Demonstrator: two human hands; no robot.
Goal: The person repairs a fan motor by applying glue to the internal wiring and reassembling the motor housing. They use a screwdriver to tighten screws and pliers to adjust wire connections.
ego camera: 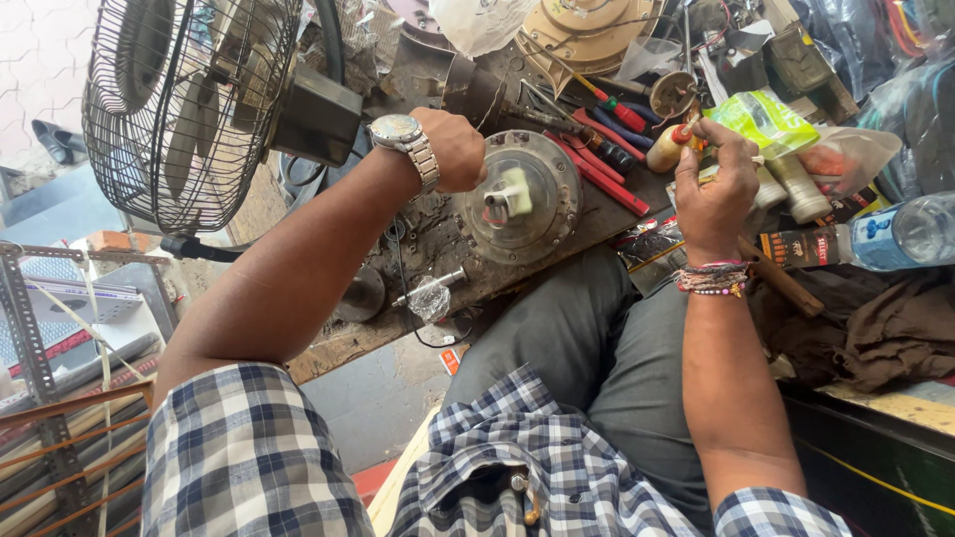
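Observation:
A round grey motor housing (537, 214) with a pale block and short shaft at its centre lies on the dirty workbench (418, 249). My left hand (453, 147), with a metal wristwatch, rests closed on the housing's upper left rim. My right hand (718, 184), wearing beaded bracelets, grips a screwdriver with a yellow and red handle (668, 144), held above the bench to the right of the housing.
A black wire-caged fan (189, 99) stands at the left. Red-handled pliers (597, 169), more screwdrivers, a green packet (761, 119), small bottles and a clear water bottle (900, 234) crowd the bench's right side. A metal rack (40, 328) stands lower left.

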